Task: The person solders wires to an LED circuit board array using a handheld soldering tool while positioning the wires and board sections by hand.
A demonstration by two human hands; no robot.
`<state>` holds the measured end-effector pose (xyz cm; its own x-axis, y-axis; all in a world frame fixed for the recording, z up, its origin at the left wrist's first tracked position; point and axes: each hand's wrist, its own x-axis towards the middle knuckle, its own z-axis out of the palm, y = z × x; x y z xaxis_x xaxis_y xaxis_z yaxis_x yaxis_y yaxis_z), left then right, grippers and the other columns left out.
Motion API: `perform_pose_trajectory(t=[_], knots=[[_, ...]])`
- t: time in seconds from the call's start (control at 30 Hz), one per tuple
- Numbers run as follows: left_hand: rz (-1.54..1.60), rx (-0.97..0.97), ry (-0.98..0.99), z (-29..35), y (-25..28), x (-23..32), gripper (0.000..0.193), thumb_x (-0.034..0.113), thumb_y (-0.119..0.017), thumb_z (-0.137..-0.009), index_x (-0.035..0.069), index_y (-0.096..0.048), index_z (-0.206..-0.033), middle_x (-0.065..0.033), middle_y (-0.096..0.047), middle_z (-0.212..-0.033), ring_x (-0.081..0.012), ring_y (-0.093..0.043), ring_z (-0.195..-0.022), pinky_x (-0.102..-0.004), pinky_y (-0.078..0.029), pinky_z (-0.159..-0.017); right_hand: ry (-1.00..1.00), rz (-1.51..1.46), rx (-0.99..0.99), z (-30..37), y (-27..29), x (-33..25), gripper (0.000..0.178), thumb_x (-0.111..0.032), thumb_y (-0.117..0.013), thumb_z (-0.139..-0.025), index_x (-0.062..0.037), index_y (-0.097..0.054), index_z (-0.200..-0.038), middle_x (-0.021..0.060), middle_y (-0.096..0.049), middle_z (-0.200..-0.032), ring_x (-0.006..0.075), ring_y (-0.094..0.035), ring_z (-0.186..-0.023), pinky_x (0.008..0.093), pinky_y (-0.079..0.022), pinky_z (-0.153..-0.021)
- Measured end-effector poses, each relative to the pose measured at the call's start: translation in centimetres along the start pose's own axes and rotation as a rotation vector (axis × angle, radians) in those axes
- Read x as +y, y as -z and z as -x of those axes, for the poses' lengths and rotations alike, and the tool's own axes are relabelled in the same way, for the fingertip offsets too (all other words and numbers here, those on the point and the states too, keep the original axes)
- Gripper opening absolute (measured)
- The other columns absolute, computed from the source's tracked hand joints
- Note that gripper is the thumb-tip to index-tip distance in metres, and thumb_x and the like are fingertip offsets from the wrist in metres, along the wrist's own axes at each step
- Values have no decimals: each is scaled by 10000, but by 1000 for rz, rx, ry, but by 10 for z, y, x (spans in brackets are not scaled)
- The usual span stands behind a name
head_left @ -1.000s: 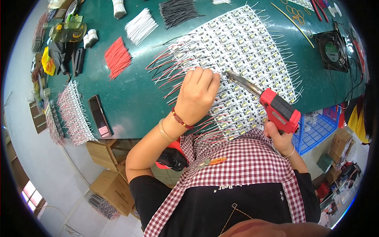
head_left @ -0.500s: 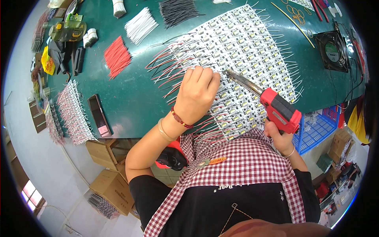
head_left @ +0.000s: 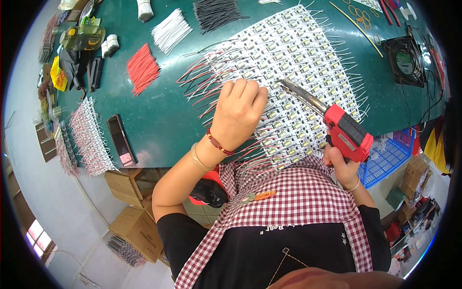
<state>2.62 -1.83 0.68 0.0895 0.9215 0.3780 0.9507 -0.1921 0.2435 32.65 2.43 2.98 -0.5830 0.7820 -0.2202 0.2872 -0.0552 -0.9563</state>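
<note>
My right hand (head_left: 342, 169) is wrapped round the grip of a red and black soldering gun (head_left: 347, 133). Its metal tip points up and left, over a large white sheet of small LED circuit boards (head_left: 308, 55). My left hand (head_left: 239, 113) rests at the sheet's left part with its fingers curled closed, close to the tip. What those fingers pinch is hidden beneath the hand. Red, white and black wires (head_left: 208, 79) stick out along the sheet's left edge, and thin wire ends line its right edge.
On the green table (head_left: 159, 115) lie bundles of red wires (head_left: 143, 70), white wires (head_left: 172, 31) and black wires (head_left: 216, 15). A phone (head_left: 120, 139) and a wired board strip (head_left: 90, 137) lie left. A fan (head_left: 405, 61) stands right, above a blue crate (head_left: 385, 166).
The soldering gun in my right hand has shifted slightly to the right, its tip lifting a little up the sheet. My left hand has edged slightly left, its fingers still closed.
</note>
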Motion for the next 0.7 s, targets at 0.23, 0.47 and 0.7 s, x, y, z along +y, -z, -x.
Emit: perform_pose_trajectory(t=[0.23,0.47,0.7], knots=[[-44,14,41,-1,1,-1,201,24,-622,-741,75,-671,-929,-22,-515,-805,-197,-523,-771,-351,-391,-706,4,-59,17,-2,-4,-6,519,-269,-617,-967,70,-457,-1326,56,-554,-666,116,-516,-547,252,-435,-536],[-191,201,60,-2,25,-7,188,6,-662,-730,81,-681,-901,-16,-554,-809,-205,-567,-802,-349,-400,-713,-26,-81,13,7,-2,0,495,-275,-612,-970,51,-461,-1310,54,-549,-665,117,-517,-552,254,-442,-541],[-145,187,79,7,13,7,228,6,-690,-724,96,-701,-933,-13,-551,-808,-202,-563,-788,-352,-394,-715,-21,-82,-48,13,-1,7,468,-258,-589,-983,39,-455,-1319,64,-560,-705,122,-525,-580,276,-467,-582]])
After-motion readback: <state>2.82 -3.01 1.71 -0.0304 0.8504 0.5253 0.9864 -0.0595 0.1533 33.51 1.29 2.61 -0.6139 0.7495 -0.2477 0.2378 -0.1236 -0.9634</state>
